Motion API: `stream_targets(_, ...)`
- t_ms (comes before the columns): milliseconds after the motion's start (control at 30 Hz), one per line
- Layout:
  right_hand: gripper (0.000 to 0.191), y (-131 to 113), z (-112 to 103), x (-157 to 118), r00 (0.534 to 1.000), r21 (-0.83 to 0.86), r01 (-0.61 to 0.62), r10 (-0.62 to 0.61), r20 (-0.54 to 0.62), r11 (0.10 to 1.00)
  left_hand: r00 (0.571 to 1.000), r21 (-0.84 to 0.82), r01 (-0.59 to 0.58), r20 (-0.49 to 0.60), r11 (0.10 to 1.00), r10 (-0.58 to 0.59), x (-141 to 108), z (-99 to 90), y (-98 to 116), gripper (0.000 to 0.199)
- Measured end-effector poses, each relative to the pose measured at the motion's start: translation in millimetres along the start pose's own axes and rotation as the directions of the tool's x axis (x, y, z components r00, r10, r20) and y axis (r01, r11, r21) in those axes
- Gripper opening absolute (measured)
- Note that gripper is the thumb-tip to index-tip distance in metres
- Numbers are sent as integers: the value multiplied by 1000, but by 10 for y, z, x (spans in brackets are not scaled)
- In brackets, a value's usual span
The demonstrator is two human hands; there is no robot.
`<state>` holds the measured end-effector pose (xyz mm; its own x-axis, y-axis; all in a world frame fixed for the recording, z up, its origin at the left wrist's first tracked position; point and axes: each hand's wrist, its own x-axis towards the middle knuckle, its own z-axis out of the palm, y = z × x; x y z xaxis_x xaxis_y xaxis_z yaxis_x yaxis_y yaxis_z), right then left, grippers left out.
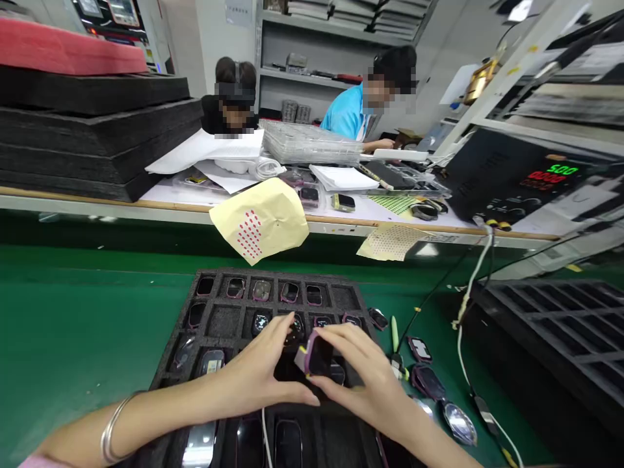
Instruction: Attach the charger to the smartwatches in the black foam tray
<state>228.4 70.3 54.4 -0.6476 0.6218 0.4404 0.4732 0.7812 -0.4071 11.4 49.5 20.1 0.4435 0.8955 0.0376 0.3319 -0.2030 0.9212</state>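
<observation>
My right hand (370,370) pinches a smartwatch case (320,356) by its edges, between thumb and fingers. The case has a dark screen, a purple frame and a bit of yellow at its left side. Just left of it, my left hand (268,364) is open, its thumb and fingers apart, apparently holding nothing. Both hands are above a black foam tray (224,321), whose compartments hold several watch cases, such as one with a dark screen (314,296) in the back row. Two watch faces (260,322) near my left fingers are lit. My hands hide the tray's middle.
To the right lie loose watch parts (428,381), a green-tipped tool (394,335) and a white cable (461,351). Another foam tray (560,325) stands at far right, below a power supply (526,175). Stacked black foam (97,130) fills the left shelf. Two people sit beyond.
</observation>
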Motion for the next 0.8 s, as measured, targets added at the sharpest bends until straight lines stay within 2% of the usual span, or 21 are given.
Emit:
stream_targets(100,41,-74,149,102,998,5,5,-6,65,1000,999,-234,25,49,972,-14,-98,-61,-108,89)
stream_targets(200,40,-109,264,257,990,6,37,-37,135,999,999,-204,9,-49,979,-19,-215,-170,-239,84)
stream_targets(267,42,-130,348,388,982,20,69,-71,173,997,988,-152,0,-155,988,-24,-290,-270,-335,71)
stream_targets(333,45,-167,457,516,973,30,111,-114,202,993,955,-124,2,-293,992,-38,-337,-387,-436,56)
stream_targets(433,50,-263,665,644,949,15,190,-187,252,982,858,-138,1,-509,990,-72,-317,-587,-572,42)
stream_targets(533,50,-371,861,663,899,-44,265,-231,372,963,784,-162,-26,-615,987,-80,-172,-809,-658,44)
stream_targets(633,54,-426,941,643,856,-91,299,-225,466,950,771,-169,-71,-635,983,-53,82,-1022,-680,53)
stream_targets(733,60,-375,871,706,877,-61,283,-232,420,957,788,-199,-111,-615,974,-36,390,-1173,-662,54)
stream_targets(800,46,-266,781,825,923,-56,252,-222,314,966,817,-233,-138,-577,963,-22,566,-1212,-640,45)
